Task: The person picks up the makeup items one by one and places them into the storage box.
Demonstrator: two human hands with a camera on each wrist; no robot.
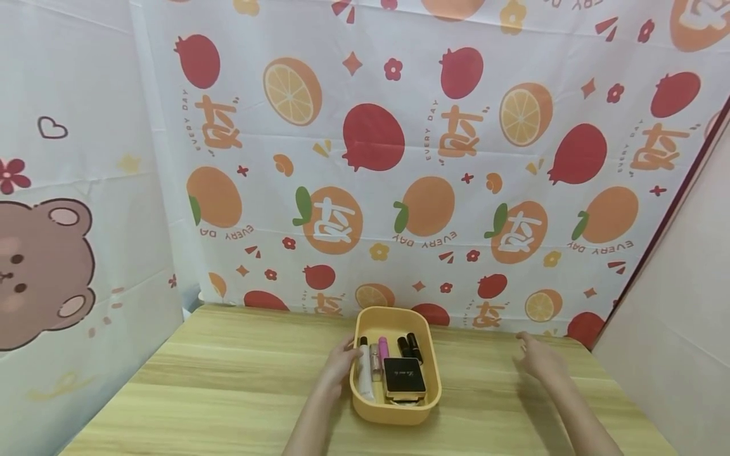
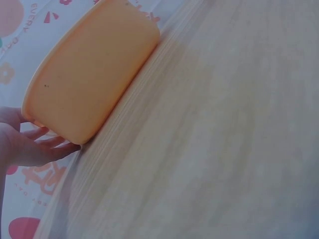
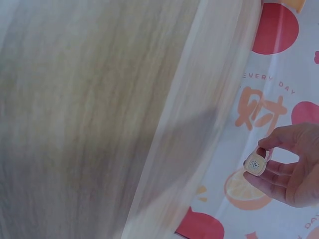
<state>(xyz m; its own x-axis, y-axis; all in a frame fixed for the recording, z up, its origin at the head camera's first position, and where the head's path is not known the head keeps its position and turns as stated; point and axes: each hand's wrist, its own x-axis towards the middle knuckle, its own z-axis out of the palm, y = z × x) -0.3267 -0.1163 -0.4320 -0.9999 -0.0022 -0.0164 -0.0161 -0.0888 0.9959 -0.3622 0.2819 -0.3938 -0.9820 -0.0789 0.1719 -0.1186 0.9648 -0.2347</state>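
A yellow plastic bin (image 1: 393, 415) stands on the table, holding several cosmetics. My left hand (image 1: 338, 364) grips its left side, thumb at the rim and fingers along the outer wall, as the left wrist view also shows. Inside lie a white tube (image 1: 365, 377) with a black cap, a small pinkish bottle (image 1: 374, 362), a pink tube (image 1: 384, 348), two black lipstick-like tubes (image 1: 413, 347) and a square black compact (image 1: 404, 375). Off to the right, my right hand (image 1: 538, 359) pinches a small cosmetic piece with a cream, labelled end (image 3: 255, 165) between thumb and fingers; its exact kind cannot be told.
The wood-grain table (image 1: 239, 380) reaches back to a white curtain (image 1: 319, 158) printed with fruit. A second curtain (image 1: 97, 158) with a bear print hangs at the left, and a plain white wall (image 1: 678, 304) stands at the right.
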